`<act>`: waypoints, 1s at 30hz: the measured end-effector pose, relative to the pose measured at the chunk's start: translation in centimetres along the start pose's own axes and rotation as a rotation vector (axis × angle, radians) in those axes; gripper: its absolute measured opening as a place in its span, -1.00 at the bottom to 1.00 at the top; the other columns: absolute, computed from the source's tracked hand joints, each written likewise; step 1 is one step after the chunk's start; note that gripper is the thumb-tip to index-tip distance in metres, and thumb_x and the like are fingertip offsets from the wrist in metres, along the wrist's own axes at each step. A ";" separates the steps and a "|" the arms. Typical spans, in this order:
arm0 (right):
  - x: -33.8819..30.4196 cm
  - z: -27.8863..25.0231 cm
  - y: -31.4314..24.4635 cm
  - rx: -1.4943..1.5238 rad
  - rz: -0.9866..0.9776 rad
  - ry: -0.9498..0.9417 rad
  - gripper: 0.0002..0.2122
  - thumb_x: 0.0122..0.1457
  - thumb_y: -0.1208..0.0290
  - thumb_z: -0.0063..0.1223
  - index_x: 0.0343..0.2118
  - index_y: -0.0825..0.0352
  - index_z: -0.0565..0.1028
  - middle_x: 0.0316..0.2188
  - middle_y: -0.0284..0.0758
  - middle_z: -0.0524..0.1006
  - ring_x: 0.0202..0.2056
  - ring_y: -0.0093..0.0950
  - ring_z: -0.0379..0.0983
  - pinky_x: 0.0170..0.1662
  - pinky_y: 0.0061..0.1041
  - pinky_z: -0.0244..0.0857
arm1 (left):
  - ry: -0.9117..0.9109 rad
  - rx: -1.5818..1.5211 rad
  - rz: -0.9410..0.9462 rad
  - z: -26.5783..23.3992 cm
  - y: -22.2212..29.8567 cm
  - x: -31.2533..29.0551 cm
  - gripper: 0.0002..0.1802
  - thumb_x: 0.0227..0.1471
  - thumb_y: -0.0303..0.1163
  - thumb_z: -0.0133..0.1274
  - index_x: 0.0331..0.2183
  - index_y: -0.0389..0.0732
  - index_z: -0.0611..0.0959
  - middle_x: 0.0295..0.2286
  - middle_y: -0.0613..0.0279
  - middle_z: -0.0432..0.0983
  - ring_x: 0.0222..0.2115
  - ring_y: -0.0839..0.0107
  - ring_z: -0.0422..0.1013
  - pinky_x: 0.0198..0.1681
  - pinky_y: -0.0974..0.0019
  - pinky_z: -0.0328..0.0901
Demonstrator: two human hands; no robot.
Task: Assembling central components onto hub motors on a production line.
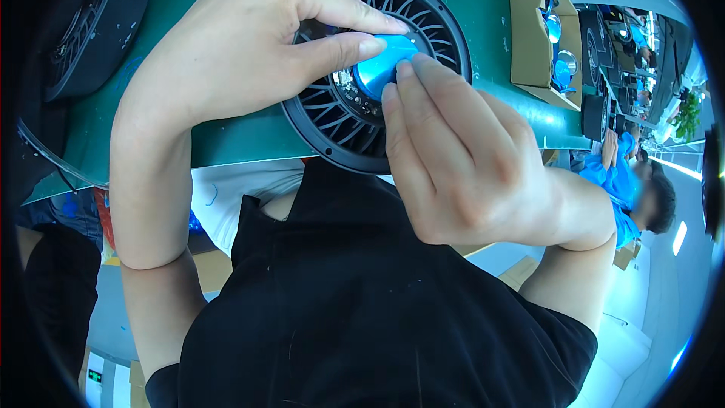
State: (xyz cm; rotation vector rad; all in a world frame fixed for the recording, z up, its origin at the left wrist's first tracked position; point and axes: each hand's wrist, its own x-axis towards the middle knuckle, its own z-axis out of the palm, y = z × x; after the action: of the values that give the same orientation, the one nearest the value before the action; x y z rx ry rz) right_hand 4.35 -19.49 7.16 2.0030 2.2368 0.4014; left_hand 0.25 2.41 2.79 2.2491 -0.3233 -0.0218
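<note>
A black round housing (445, 19) with curved radial ribs lies on the green table near its front edge. At its centre sits a glossy blue cap (377, 68), with part of a ring with small bright components showing beside it. My left hand (249, 34) reaches over from the left, its thumb and index finger pressed to the cap's far side. From the right, my right hand (464, 151) pinches the cap's near edge with thumb and fingertips. Both hands partly cover the cap and the housing, so whether the cap is fully seated cannot be seen.
A cardboard box (528, 30) with several shiny blue-and-silver parts stands on the table (483, 0) at the right. Another black ribbed housing (98, 30) is at the far left. A person in blue (621, 181) sits further right, beside more black round parts.
</note>
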 end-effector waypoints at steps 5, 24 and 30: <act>-0.3 1.2 3.2 0.299 0.022 0.118 -0.76 -0.24 0.71 0.22 -0.40 0.56 0.56 -0.50 -0.17 0.53 -0.40 -0.27 0.54 -0.38 -0.42 0.48 | 0.099 0.084 0.180 0.9 -1.2 -0.1 -0.74 0.09 -0.37 0.18 -0.13 -0.09 0.75 -0.27 0.08 0.62 0.00 0.11 0.35 0.14 0.09 0.21; -2.5 5.0 -0.8 0.612 0.586 0.649 -0.67 -0.17 0.52 0.37 -0.23 0.30 0.66 -0.21 -0.16 0.55 -0.22 -0.27 0.48 -0.28 -0.46 0.39 | 0.195 0.303 0.281 0.5 0.2 1.8 -0.84 -0.07 -0.44 0.26 -0.33 -0.22 0.75 -0.16 -0.02 0.56 -0.46 0.31 0.37 -0.36 0.31 0.28; -2.3 5.9 -1.2 0.688 0.636 0.703 -0.70 -0.15 0.48 0.36 -0.25 0.33 0.65 -0.10 -0.10 0.55 -0.09 -0.18 0.43 -0.17 -0.36 0.37 | 0.971 -0.500 -0.122 2.5 0.0 2.3 -0.90 0.01 -0.55 0.16 -0.43 -0.31 0.54 -0.35 -0.11 0.60 -0.61 0.48 0.30 -0.59 0.52 0.15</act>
State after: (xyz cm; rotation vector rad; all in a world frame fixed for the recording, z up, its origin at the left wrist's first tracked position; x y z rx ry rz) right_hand 5.02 -21.14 0.96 3.4104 2.1842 0.4879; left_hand 2.19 0.00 1.37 1.5496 0.3169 0.8044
